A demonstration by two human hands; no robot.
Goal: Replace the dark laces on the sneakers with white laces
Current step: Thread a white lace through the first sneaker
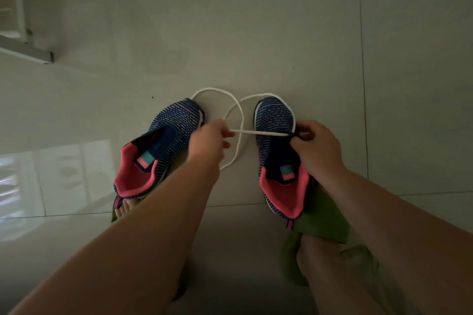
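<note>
Two blue knit sneakers with pink linings stand on the tiled floor, toes pointing away: the left sneaker (163,146) and the right sneaker (277,146). A white lace (240,120) loops on the floor beyond and between them. One stretch of it runs taut across the right sneaker's upper. My left hand (208,142) pinches that stretch between the shoes. My right hand (317,146) grips the right sneaker's far side at the eyelets, where the lace passes under its fingers. No dark lace shows on either shoe.
A white frame or furniture base (25,48) stands at the far left. Bare feet and green cloth (325,222) lie behind the right sneaker's heel. Pale floor tiles (256,33) stretch beyond the shoes.
</note>
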